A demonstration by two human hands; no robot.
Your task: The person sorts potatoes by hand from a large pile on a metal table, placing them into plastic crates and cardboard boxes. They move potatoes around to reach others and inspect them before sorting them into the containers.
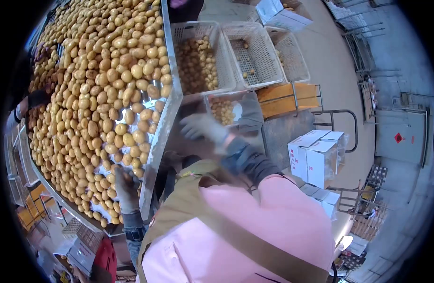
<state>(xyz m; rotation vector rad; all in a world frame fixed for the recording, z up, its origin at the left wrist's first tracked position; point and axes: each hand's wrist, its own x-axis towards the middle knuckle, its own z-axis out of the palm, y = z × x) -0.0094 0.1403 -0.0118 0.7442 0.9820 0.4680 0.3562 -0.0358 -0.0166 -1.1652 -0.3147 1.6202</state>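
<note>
Many potatoes (94,94) cover a metal-edged sorting table (172,101). My left hand (127,188), in a grey glove, is among the potatoes near the table's lower edge. Its fingers are curled, and what they hold is hidden. Past the table's right edge, my right hand (202,129), also gloved, hangs blurred beside a small crate of potatoes (223,111). Its fingers look apart, with nothing visible in them.
White plastic crates (254,54) stand beyond the table, some holding potatoes. White cartons (313,158) and an orange-topped cart (287,100) are at the right. Another person's dark-sleeved arm (35,99) reaches over the table's left side.
</note>
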